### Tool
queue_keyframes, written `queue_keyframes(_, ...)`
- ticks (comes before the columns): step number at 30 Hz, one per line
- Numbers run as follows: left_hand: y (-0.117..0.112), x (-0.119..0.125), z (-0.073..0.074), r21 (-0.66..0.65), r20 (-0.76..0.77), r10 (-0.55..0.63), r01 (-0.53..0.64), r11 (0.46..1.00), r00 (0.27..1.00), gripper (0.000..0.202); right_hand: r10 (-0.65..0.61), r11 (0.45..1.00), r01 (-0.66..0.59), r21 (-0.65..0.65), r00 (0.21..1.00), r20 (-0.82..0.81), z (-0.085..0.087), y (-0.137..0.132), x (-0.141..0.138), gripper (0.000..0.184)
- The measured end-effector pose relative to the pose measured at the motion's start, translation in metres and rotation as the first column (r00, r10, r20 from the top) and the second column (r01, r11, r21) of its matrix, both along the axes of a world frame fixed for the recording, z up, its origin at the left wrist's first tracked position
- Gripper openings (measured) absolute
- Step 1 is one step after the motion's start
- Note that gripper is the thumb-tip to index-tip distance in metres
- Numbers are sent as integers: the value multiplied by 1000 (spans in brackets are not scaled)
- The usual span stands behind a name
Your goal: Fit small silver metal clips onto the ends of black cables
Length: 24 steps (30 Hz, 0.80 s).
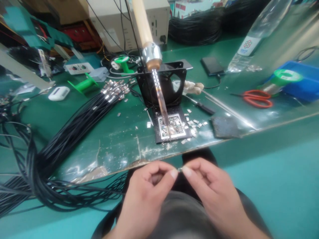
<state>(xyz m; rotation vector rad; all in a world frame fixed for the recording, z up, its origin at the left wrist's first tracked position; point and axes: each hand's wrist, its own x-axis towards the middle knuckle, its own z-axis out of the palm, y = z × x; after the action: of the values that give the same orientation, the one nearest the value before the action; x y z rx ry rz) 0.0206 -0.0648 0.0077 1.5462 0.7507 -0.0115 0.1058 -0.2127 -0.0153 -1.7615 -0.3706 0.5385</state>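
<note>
Just in front of the bench edge, above my lap, my left hand (152, 189) and my right hand (211, 186) meet fingertip to fingertip. Thumb and forefinger of each are pinched on a tiny metallic piece (179, 169); it is too small and blurred to name its kind. Beyond them, a soldering iron (161, 103) with a wooden handle points down, its tip over a white-rimmed tray (171, 136) of small metal bits. Small metal connector pieces (194, 124) lie scattered beside that tray.
A black fan (183, 89) stands behind the iron. Bundled black cables (74, 122) with metal ends cross the left side and hang over the edge. Red-handled scissors (258, 99), a solder spool (285, 77), a plastic bottle (259, 33) and a dark block (225, 127) are on the right.
</note>
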Motion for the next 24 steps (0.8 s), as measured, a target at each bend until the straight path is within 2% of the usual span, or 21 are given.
queue_keyframes(4, 4, -1, 0, -109, 41, 3, 2, 994, 999, 18, 6, 1000, -6, 25, 1000, 12, 1, 0, 0, 29)
queue_keyframes(10, 7, 3, 1, -278, 91, 73, -45, 960, 993, 16, -31, 998, 31, 49, 1000, 1, -9, 2, -4, 27)
queue_keyframes(24, 5, 8, 1, -298, 149, 112, -64, 952, 983, 15, -54, 998, 55, 30, 998, -16, -7, 5, -5, 30)
